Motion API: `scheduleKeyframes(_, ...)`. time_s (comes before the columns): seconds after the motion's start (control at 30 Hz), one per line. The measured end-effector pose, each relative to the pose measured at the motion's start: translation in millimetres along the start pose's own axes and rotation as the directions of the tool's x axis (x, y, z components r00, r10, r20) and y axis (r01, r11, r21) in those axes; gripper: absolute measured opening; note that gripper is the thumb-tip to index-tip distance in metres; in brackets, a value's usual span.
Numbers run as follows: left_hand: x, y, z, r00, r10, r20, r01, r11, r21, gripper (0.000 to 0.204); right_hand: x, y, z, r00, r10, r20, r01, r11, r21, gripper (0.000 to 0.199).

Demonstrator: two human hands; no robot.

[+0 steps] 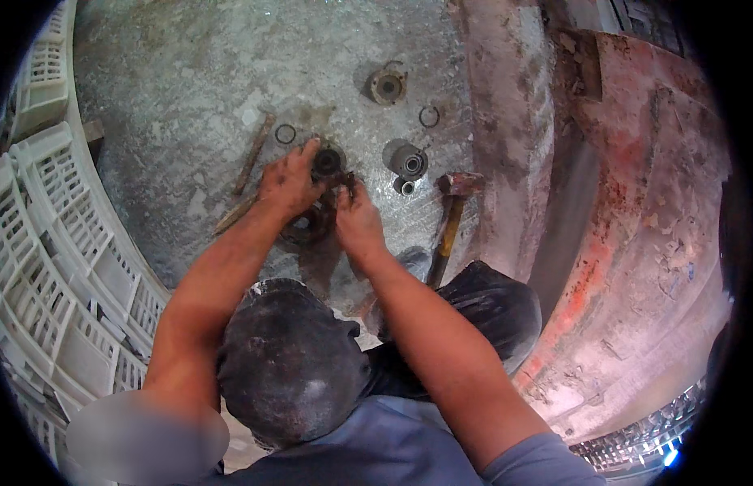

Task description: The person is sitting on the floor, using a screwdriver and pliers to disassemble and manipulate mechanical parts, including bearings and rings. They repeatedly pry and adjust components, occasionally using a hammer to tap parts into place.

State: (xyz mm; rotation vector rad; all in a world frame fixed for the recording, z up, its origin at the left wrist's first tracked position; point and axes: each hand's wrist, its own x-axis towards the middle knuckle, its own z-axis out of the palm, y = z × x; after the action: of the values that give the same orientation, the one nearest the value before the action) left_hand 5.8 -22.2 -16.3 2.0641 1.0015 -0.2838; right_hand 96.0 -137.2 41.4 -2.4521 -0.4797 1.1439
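I see two bare hands close together, low over the gray floor (174,105). The left hand (289,180) is against the left side of a dark round part (328,164), one finger near its top and the thumb lower down. I cannot tell if this grip is clamped on it or just resting there. The right hand (359,223) has its grip pinched together on a small dark bit (349,180), just to the right of the round part. I see another dark part (310,231) below the round part, partly hidden by the left hand.

A thin ring (277,138) and a rusty rod (254,154) lie to the left. Up and to the right I see a round plate (388,86) and an open ring (438,118). A bearing (412,164) sits right of the hands, with a tiny ring (407,188) just beside it. Near those, a hammer (449,227) has its head pointing away from me. White crates (76,219) stand far left.
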Motion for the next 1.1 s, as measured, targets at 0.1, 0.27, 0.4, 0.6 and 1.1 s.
scheduleKeyframes(0.1, 2.4, -0.5, 0.9, 1.0, -0.007, 0.01, 0.007, 0.999, -0.034, 0.077, 3.4, -5.9, -4.0, 1.0, -0.014, 0.017, 0.015, 0.999, -0.042, 0.045)
scheduleKeyframes(0.27, 1.5, -1.8, 0.9, 1.0, 0.004, 0.022, -0.003, 0.998, -0.055, 0.074, 6.3, -18.1, -3.9, 0.997, 0.083, 0.003, -0.082, 0.985, -0.153, 0.04)
scheduleKeyframes(0.4, 1.7, -6.4, 5.4, 0.998, -0.054, 0.04, 0.055, 0.998, -0.017, 0.071, 5.0, -27.6, -9.7, 0.993, 0.104, 0.058, -0.095, 0.985, -0.146, 0.039)
scheduleKeyframes(0.6, 1.2, -2.1, -2.7, 0.998, -0.009, 0.055, 0.012, 0.999, -0.05, 0.074, 24.2, -7.8, -13.5, 0.994, 0.03, 0.106, -0.007, 0.978, -0.21, 0.036)
scheduleKeyframes(1.1, 1.5, 6.7, -11.0, 0.994, 0.006, 0.113, 0.0, 0.998, -0.055, 0.08, 33.5, 2.4, -10.9, 0.991, 0.056, 0.125, -0.031, 0.981, -0.192, 0.041)
